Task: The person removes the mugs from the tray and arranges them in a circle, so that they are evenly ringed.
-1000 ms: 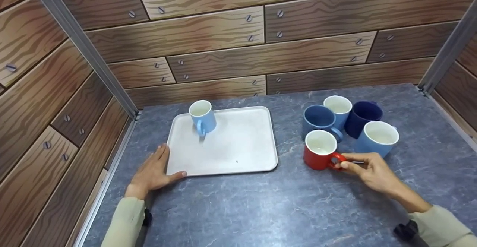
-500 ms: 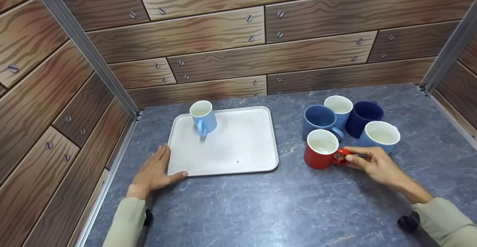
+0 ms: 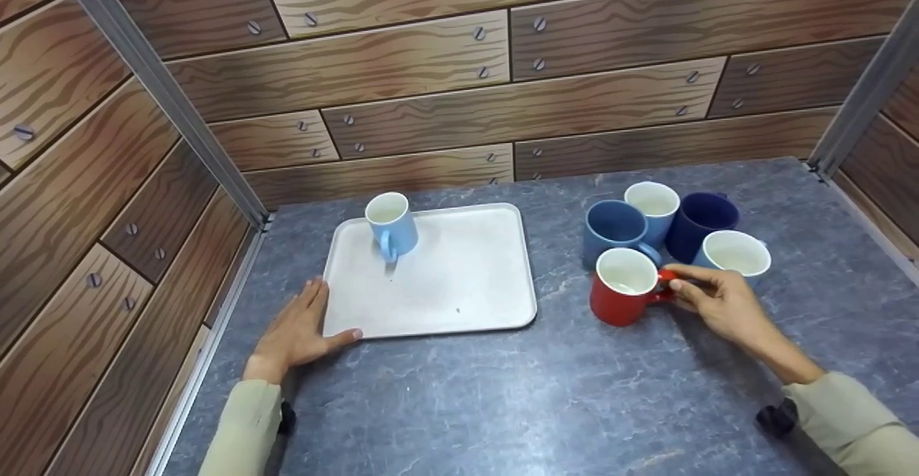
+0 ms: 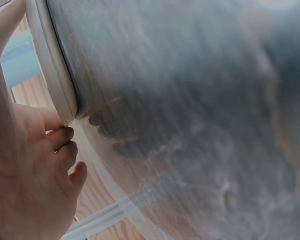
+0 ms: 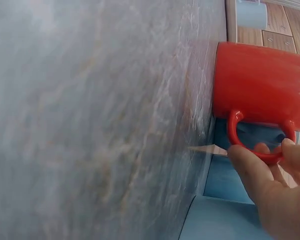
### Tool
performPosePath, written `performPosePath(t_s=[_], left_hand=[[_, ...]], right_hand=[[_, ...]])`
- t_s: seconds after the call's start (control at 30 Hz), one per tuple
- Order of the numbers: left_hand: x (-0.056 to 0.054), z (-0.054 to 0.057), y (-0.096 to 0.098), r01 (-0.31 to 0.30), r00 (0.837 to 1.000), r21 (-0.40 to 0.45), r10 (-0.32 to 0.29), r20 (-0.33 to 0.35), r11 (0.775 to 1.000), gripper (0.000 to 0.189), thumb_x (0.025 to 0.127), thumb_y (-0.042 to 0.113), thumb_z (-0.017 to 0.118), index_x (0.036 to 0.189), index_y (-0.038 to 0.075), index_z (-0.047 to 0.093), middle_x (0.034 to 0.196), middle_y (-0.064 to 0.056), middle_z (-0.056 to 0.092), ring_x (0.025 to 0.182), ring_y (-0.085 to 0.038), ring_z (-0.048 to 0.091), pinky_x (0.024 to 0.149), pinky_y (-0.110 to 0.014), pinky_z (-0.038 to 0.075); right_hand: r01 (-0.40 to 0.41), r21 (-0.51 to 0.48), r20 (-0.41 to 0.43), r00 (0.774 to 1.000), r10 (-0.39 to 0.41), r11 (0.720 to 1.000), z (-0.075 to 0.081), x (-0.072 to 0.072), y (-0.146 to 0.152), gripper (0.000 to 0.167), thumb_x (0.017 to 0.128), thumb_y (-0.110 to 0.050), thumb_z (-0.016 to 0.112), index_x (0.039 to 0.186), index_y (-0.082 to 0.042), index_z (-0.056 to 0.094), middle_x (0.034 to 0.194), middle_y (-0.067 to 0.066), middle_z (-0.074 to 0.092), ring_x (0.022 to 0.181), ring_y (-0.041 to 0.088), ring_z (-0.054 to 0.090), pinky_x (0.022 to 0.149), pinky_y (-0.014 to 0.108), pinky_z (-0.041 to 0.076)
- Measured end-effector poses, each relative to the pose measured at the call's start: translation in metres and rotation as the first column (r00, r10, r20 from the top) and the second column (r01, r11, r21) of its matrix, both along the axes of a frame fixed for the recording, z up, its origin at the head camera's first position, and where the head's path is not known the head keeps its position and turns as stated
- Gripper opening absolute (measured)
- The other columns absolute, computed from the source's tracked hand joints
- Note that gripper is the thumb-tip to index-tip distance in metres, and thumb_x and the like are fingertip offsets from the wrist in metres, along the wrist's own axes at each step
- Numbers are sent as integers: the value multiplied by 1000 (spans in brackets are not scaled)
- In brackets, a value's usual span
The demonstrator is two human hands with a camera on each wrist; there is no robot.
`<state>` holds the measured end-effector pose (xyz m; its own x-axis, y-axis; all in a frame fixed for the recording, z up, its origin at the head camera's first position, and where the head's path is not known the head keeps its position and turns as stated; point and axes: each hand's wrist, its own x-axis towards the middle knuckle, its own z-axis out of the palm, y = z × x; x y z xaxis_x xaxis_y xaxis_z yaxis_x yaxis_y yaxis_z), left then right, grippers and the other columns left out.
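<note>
A red mug with a white inside stands upright at the front of a group of mugs. My right hand pinches its handle between thumb and fingers, as the right wrist view also shows. On the left, my left hand rests against the front left corner of a white tray, thumb along the front edge and the other fingers along the left side, fairly straight. A light blue mug stands upright at the tray's back left, handle toward me.
Behind the red mug stand a medium blue mug, a light blue mug, a dark navy mug and a wide light blue mug. The grey marbled tabletop meets wood-patterned walls behind and at both sides.
The red mug has turned slightly, its handle swinging back toward the other mugs, and my right hand has moved with it. My left hand and the tray stay put.
</note>
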<state>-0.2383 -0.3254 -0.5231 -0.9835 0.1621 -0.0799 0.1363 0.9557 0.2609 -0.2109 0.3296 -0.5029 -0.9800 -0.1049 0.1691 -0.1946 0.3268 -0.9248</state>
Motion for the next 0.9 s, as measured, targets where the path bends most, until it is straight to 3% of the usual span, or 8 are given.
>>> performPosePath(t_s=[0.2, 0.3, 0.4, 0.5, 0.67, 0.8, 0.9], left_hand=[[1, 1, 0, 5, 1000, 2, -5, -8, 1000, 125, 88, 83, 61, 168, -3, 20, 177, -25, 16, 164, -44, 16, 134, -59, 18], [1, 2, 1, 11, 1000, 0, -11, -19, 1000, 124, 88, 82, 62, 168, -4, 22, 176, -25, 18, 164, -44, 17, 134, -59, 20], [1, 2, 1, 9, 1000, -3, -9, -18, 1000, 124, 88, 82, 63, 167, -4, 22, 176, -25, 18, 164, -44, 17, 134, -59, 20], [0, 2, 0, 1, 1000, -5, -1, -12, 1000, 125, 87, 83, 62, 168, -3, 21, 177, -25, 17, 164, -44, 16, 134, -59, 19], [0, 0, 1, -13, 1000, -12, 13, 3, 1000, 126, 86, 85, 61, 169, -1, 20, 178, -23, 15, 165, -43, 16, 134, -62, 19], [0, 0, 2, -17, 1000, -14, 18, 15, 1000, 127, 86, 86, 60, 169, -1, 19, 178, -24, 14, 165, -44, 16, 133, -62, 19], [-1, 0, 3, -20, 1000, -18, 21, 24, 1000, 127, 86, 86, 59, 169, 0, 18, 178, -22, 13, 165, -43, 14, 134, -61, 18]], right_hand=[[49, 95, -32, 998, -46, 994, 5, 1, -4, 33, 105, 1, 65, 135, 14, 65, 119, 18, 75, 92, -5, 71, 78, 16, 63], [105, 188, -134, 988, -81, 976, 11, 3, -9, 32, 101, 1, 69, 132, 11, 69, 118, 27, 75, 88, -11, 66, 72, 8, 57], [195, 249, -279, 952, -122, 949, 21, 6, -15, 30, 97, 2, 74, 127, 8, 74, 117, 28, 77, 93, -21, 58, 74, -1, 49], [242, 224, -391, 910, -141, 944, 35, 7, -26, 28, 94, 6, 75, 122, 9, 75, 117, 28, 77, 101, -26, 55, 84, -4, 47], [191, 129, -471, 875, -109, 973, 57, 0, -52, 26, 91, 9, 78, 117, 8, 77, 112, 26, 77, 102, -21, 63, 90, 2, 52], [121, 124, -458, 887, -51, 985, 67, -11, -81, 28, 90, 4, 82, 118, 4, 78, 114, 22, 78, 103, -13, 67, 94, 7, 55], [90, 176, -433, 901, -5, 980, 72, -22, -105, 29, 91, -4, 84, 119, 2, 78, 115, 18, 79, 105, 4, 74, 95, 13, 58]])
